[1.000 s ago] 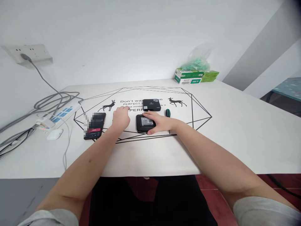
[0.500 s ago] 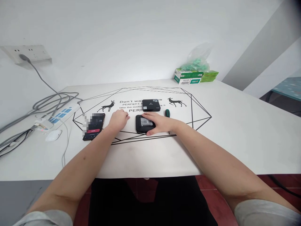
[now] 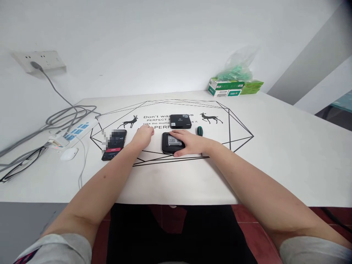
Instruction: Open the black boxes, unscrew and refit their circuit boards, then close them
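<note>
My right hand lies over the right side of a flat black box with a white printed label, fingers along its far edge and thumb at its near edge. To the left of that box, my left hand rests low over the table with its fingers curled in. Whether anything is inside those fingers is hidden. Just beyond the labelled box sits a black square cover with small stickers. A green and black screwdriver handle is near the knuckles of my right hand.
On the left lie a phone with a lit screen, a white earphone case, a power strip and looped grey cables. Green and white boxes under a plastic bag stand by the back wall.
The whole view has shifted slightly. My left hand has moved a little farther from me across the table, its fingers still curled. My right hand stays on the labelled box.
</note>
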`<act>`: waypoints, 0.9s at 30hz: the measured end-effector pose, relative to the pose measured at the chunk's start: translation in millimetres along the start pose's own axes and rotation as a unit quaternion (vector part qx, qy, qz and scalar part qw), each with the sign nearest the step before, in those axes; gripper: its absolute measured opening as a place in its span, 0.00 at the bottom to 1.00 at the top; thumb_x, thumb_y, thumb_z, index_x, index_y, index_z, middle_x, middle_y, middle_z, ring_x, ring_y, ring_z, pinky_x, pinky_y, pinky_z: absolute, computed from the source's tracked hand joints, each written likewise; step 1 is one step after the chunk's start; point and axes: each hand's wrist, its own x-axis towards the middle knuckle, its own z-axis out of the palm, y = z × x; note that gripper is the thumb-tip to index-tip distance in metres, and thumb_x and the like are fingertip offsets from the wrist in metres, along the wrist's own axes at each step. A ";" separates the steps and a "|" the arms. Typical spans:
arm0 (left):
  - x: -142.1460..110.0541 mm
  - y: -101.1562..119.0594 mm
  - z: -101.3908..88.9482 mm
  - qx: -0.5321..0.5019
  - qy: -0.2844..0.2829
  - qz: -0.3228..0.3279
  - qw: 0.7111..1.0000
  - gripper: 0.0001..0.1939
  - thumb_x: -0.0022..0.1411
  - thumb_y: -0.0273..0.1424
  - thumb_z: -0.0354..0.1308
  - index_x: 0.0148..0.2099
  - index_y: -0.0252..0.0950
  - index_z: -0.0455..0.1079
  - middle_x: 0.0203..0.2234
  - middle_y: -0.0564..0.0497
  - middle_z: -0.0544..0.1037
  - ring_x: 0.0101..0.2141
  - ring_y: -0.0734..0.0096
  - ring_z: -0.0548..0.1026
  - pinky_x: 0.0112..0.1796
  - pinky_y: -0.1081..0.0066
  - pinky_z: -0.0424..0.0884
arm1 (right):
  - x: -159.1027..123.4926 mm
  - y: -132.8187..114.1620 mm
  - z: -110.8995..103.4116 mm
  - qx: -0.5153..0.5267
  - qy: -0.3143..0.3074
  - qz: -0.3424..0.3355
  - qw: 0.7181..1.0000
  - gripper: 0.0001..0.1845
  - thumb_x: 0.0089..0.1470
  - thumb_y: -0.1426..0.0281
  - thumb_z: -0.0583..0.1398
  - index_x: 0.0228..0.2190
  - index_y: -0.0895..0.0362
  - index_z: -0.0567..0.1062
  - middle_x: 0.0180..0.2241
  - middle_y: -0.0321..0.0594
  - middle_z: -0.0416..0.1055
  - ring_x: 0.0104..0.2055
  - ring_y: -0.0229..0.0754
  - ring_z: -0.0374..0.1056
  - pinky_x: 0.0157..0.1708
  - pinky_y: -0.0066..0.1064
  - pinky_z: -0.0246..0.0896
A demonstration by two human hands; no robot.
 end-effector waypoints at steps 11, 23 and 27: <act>-2.0 -4.8 -1.0 -0.002 -0.015 0.016 1.000 0.13 0.73 0.21 0.51 0.45 0.35 0.77 0.44 0.38 0.79 0.48 0.52 0.76 0.52 0.58 0.72 | -0.2 2.0 0.8 0.001 0.003 -0.010 1.000 0.70 0.49 0.35 0.71 0.79 0.54 0.55 0.81 0.56 0.48 0.83 0.71 0.44 0.81 0.65 0.42; -3.7 -6.5 -2.1 -0.008 -0.006 0.022 1.000 0.13 0.73 0.22 0.49 0.45 0.35 0.76 0.45 0.37 0.78 0.50 0.50 0.76 0.53 0.56 0.73 | 0.7 1.5 0.2 -0.012 0.007 -0.014 1.000 0.70 0.48 0.33 0.69 0.78 0.57 0.57 0.81 0.58 0.49 0.83 0.69 0.46 0.81 0.62 0.44; -5.2 0.6 -3.5 -0.027 0.012 0.017 0.999 0.13 0.76 0.23 0.47 0.47 0.37 0.74 0.47 0.39 0.78 0.51 0.52 0.76 0.54 0.56 0.73 | 0.2 0.6 0.2 -0.014 0.005 -0.009 1.000 0.70 0.49 0.35 0.70 0.78 0.60 0.57 0.81 0.60 0.49 0.83 0.69 0.45 0.81 0.61 0.44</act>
